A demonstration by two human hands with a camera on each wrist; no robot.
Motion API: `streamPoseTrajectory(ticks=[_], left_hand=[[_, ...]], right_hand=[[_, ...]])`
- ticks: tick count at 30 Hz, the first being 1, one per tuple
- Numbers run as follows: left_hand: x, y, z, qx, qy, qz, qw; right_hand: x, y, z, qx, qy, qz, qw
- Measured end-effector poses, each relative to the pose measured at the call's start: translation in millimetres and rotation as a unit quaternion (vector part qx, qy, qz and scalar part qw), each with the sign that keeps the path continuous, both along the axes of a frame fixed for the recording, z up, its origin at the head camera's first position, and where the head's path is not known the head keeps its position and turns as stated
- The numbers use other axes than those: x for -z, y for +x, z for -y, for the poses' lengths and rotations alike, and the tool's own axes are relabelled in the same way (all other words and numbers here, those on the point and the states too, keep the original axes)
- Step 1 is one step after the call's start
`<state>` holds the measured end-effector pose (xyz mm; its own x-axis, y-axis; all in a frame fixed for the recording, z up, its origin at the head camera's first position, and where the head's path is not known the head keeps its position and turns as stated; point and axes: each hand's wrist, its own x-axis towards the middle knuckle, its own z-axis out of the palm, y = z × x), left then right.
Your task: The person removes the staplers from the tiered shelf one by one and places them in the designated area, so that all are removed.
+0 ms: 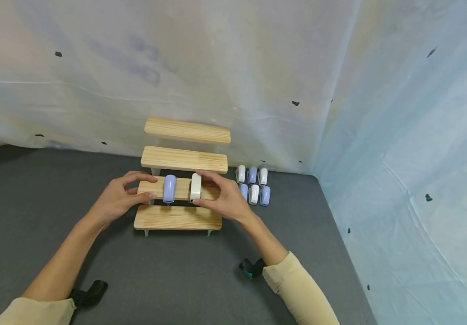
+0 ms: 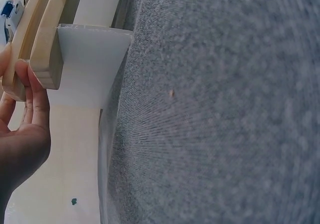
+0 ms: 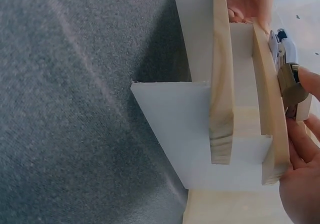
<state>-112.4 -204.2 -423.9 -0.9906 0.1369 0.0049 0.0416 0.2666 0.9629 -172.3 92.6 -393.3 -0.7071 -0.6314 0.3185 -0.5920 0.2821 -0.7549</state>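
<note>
A small white stapler (image 1: 195, 186) stands on the second step from the bottom of a wooden tiered rack (image 1: 182, 218). My right hand (image 1: 228, 197) pinches this stapler between thumb and fingers, front to back. To its left on the same step sits a lilac stapler (image 1: 169, 188), untouched. The left end of that step is gripped by my left hand (image 1: 115, 197); in the left wrist view its fingers (image 2: 37, 101) lie around the board's end. In the right wrist view, the stapler's end (image 3: 292, 86) shows beside the right thumb.
Several white and lilac staplers (image 1: 254, 194) stand in two rows on the grey tabletop (image 1: 298, 234), right of the rack. Two upper steps (image 1: 184, 158) rise behind the hands. A pale curtain (image 1: 233, 67) hangs close behind the rack, another along the right edge.
</note>
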Motion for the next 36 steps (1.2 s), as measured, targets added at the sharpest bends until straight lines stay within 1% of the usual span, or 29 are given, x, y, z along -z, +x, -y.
streamPoseTrajectory(ticks=[5,10,15,16,22,24,29,31,36], left_hand=[[-0.2,1.2,1,0.002,0.002,-0.001,1.0000],[-2.3,3.2,0,0.005,0.007,0.007,0.9999],[-3.8,3.0,-1,0.004,0.004,0.006,1.0000],[-4.0,2.8,-1,0.003,0.003,0.005,1.0000],[-3.9,2.6,0,0.002,-0.002,0.004,1.0000],[-4.4,2.6,0,0.002,-0.002,0.006,1.0000],[-5.7,2.3,-1,0.001,-0.001,0.010,1.0000],[-6.0,2.3,-2,0.000,-0.004,0.011,0.9999],[-5.2,0.4,-3,0.002,-0.008,0.010,0.9999]], right_hand=[[0.1,1.0,-2,-0.006,-0.003,-0.011,1.000],[0.7,3.0,-9,-0.001,-0.009,-0.011,1.000],[-0.8,4.6,-17,0.003,-0.023,-0.010,1.000],[-1.9,5.2,-19,0.003,-0.025,-0.013,1.000],[-27.0,19.6,-26,-0.001,-0.028,-0.019,0.999],[-22.0,16.8,-32,-0.001,-0.029,-0.019,0.999],[-23.2,18.4,-43,0.008,-0.034,0.000,0.999],[-31.9,24.5,-45,0.014,-0.034,0.013,0.999],[-30.2,27.7,-57,0.032,-0.035,0.024,0.999]])
